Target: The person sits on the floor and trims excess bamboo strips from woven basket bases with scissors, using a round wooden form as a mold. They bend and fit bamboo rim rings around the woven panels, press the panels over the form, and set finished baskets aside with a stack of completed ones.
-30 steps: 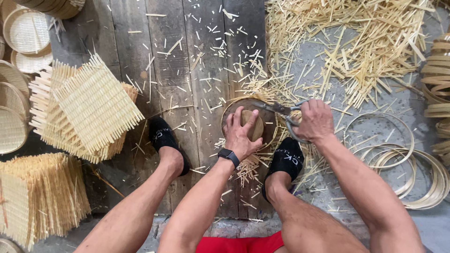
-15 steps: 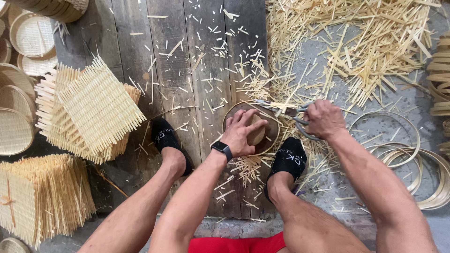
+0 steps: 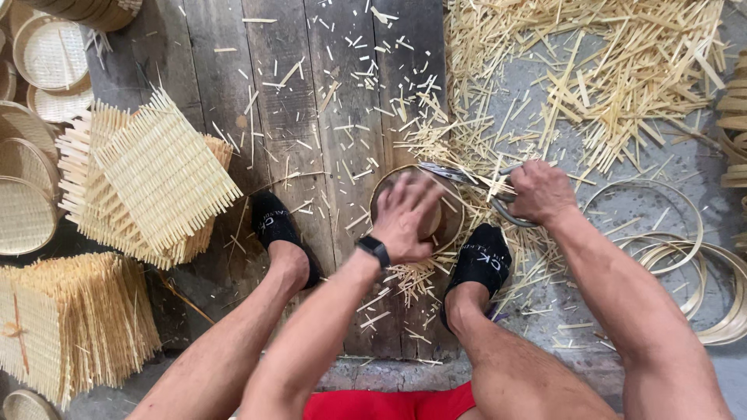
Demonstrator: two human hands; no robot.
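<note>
My left hand (image 3: pixel 406 218), blurred with motion, presses down on a small round bamboo basket (image 3: pixel 445 222) that sits on the wooden boards between my feet. A dark watch is on that wrist. My right hand (image 3: pixel 541 191) grips the handles of metal scissors (image 3: pixel 461 176), whose blades lie across the basket's far rim. Cut bamboo strips lie scattered all around the basket.
A stack of square woven bamboo mats (image 3: pixel 152 187) lies at the left, more mats (image 3: pixel 70 323) at lower left. Finished round baskets (image 3: pixel 31 140) line the left edge. Bamboo hoops (image 3: pixel 685 249) lie at the right. A large heap of offcuts (image 3: pixel 591 70) fills the upper right.
My left hand has shifted and turned on the basket, rotating it. The right hand with the scissors has stayed at the basket's upper right rim.
</note>
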